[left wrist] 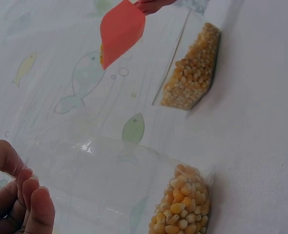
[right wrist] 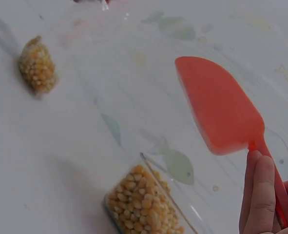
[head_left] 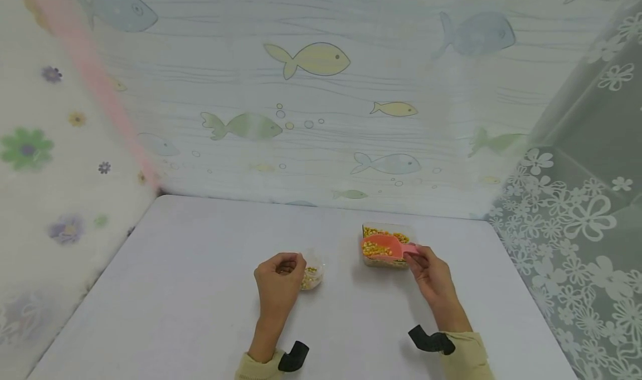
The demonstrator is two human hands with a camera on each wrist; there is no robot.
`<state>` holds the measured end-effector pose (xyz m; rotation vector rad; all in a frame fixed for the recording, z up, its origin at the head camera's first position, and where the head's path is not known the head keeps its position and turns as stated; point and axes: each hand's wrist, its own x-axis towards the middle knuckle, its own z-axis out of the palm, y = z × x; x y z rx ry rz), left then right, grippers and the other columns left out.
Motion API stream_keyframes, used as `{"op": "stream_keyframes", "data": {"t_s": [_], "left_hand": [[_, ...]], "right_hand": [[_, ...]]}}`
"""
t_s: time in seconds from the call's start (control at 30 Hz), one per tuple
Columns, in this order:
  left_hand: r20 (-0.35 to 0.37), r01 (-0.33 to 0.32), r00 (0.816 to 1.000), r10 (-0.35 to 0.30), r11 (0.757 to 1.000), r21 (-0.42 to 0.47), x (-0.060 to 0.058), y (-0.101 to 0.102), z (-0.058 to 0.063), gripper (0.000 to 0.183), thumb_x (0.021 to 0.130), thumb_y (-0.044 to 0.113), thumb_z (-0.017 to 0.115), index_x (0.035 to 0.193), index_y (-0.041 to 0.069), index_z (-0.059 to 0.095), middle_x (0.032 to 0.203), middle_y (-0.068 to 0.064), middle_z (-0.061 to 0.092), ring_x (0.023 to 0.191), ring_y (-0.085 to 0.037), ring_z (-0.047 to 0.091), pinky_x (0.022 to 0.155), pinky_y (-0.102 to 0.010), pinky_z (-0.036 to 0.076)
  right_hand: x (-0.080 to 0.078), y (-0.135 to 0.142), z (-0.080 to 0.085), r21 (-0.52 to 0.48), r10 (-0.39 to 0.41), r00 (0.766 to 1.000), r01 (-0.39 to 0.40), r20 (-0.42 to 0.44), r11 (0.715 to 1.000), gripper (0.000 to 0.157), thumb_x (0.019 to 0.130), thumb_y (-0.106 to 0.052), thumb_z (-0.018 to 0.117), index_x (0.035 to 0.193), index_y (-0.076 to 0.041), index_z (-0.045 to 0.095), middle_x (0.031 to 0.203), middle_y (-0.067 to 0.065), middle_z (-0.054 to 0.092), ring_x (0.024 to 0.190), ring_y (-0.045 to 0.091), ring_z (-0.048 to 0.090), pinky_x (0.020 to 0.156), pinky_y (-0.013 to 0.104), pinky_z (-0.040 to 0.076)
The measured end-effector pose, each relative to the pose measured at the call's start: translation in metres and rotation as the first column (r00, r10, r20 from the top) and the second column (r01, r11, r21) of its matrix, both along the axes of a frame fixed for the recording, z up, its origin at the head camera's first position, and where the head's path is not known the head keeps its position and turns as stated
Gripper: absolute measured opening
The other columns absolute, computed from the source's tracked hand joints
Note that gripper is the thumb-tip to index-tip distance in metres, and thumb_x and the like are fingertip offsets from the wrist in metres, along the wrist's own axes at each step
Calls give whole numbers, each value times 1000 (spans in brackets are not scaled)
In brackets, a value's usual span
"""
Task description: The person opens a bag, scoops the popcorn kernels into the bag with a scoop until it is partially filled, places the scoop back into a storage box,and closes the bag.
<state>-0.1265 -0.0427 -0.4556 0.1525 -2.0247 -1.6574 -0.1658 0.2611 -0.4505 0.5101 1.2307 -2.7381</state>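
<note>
One hand, the left hand [head_left: 279, 282], pinches the upper film of a clear plastic bag [left wrist: 105, 170], which stands on the white table [head_left: 190, 279] with corn kernels [left wrist: 180, 209] gathered in its bottom. To its right, apart from the bag, sits a clear box-shaped container [head_left: 386, 264] of more kernels. Raised above that container is a coral-pink scoop [head_left: 395, 246], part filled with kernels [head_left: 375, 249]; the right hand [head_left: 430, 277] grips its handle, fingers laid along one side. Handling the loaded scoop well would likely mean holding its bowl level, lip slightly up, and pausing over the container so loose kernels drop back inside rather than onto the table. The left pinch is best firm but light, with the film drawn upward and its mouth spread, since thin plastic probably folds shut or tips easily.
</note>
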Motion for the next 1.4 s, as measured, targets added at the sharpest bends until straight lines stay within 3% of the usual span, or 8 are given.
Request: {"op": "stream_keyframes", "data": {"t_s": [0.3,0.6,0.8,0.93,1.17,1.4], "left_hand": [[-25,25,999,-25,1000,1,0,-2,-1,7,84,-3,74,79,1,76,70,-6,69,59,-13,61,56,-22,53],[-14,21,1000,-21,1000,1,1,-2,0,6,85,-1,75,79,1,76,70,-5,69,61,-14,62,57,-23,53],[-12,23,1000,-23,1000,2,1,-1,0,5,84,0,76,79,2,76,69,-5,69,60,-15,61,57,-23,53],[-16,24,1000,-24,1000,-4,1,-1,0,6,84,-1,76,79,2,76,68,-5,68,60,-14,61,57,-24,54],[-32,28,999,-28,1000,-15,1,-1,0,7,84,-1,76,78,2,75,67,-5,68,59,-14,61,56,-23,53],[-28,34,999,-35,999,-11,1,-1,0,8,83,-3,76,77,1,75,67,-6,67,59,-13,60,55,-22,52]], "right_hand": [[2,-27,-1,94,42,999,-42,2,995,28,108,-10,44,91,-8,65,84,5,71,81,12,74,83,21,57],[7,-64,-9,150,121,993,-119,-3,981,17,107,-10,47,110,0,61,89,6,74,84,13,74,83,23,58],[8,-81,-10,144,122,992,-119,-15,982,20,106,-9,49,102,-3,68,90,7,75,84,15,74,84,25,59],[7,-88,-10,127,111,993,-106,-36,986,20,106,-8,50,105,-1,69,91,8,75,86,16,75,84,27,59],[8,-98,-7,182,98,993,-83,-73,980,21,105,-8,54,100,-3,73,90,7,76,86,16,76,83,27,59],[8,-104,-3,290,103,992,-77,-77,954,30,104,-10,56,121,14,63,91,7,76,86,16,76,82,28,59]]}}
